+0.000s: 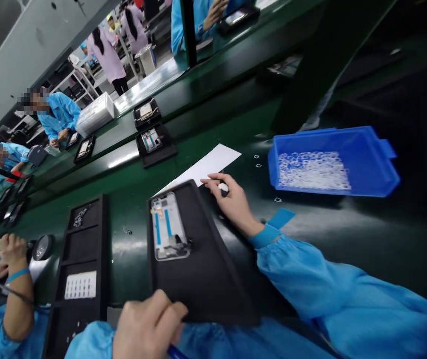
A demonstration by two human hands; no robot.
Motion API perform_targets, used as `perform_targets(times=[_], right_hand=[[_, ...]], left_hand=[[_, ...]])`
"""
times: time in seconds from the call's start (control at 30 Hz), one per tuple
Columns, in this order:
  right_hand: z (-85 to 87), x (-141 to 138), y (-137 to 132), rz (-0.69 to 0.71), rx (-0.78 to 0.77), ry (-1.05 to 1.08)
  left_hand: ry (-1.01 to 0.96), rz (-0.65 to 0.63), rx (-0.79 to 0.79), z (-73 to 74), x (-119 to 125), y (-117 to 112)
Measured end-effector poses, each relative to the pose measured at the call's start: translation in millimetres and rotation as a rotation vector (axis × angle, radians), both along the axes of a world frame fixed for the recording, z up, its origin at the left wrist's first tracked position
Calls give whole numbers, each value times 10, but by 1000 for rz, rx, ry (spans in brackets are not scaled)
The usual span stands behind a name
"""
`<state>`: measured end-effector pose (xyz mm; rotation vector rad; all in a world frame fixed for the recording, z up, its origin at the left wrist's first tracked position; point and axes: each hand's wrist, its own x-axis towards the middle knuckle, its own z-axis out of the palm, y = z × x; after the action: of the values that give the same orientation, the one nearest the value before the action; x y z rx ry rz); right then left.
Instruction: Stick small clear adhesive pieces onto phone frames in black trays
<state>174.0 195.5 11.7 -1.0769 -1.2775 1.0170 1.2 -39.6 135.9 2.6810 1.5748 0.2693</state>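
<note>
My left hand (pixel 149 324) is closed at the near edge of a black tray (pixel 213 269), around a blue rod-like handle (pixel 176 352) that runs out of frame. In the tray lies a phone frame (pixel 168 227) with blue strips, screen side not shown. Just right of the tray, my right hand (pixel 232 199) has its index finger stretched forward and the others bent. A small black-and-white object (pixel 223 188) shows between its fingers; its kind is unclear. Beyond the fingertips is a white paper sheet (pixel 206 167), partly under the tray.
A blue bin (pixel 374 169) of small white rings stands right, with a few loose rings nearby. Left is a black compartment tray (pixel 101 249) with small parts. A co-worker's hand (pixel 13 249) works at far left. Further black trays (pixel 157 149) line the green bench.
</note>
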Motion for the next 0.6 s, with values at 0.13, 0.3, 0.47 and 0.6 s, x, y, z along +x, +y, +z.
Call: perform_targets(times=[0.13,0.3,0.47,0.6], right_hand=[[18,-11,-70,85,-10,-10],[23,10,-137,224,-12,-182],[68,34,-136,290,-23,-257],[65,46,-129,290,-44,-271]], left_hand=[[26,-32,-67,-354,213,-85],[-359,179,-203,-336,41,107],[-364,718,81,-442,-695,460],[-97,981,25,-708,-1026,620]])
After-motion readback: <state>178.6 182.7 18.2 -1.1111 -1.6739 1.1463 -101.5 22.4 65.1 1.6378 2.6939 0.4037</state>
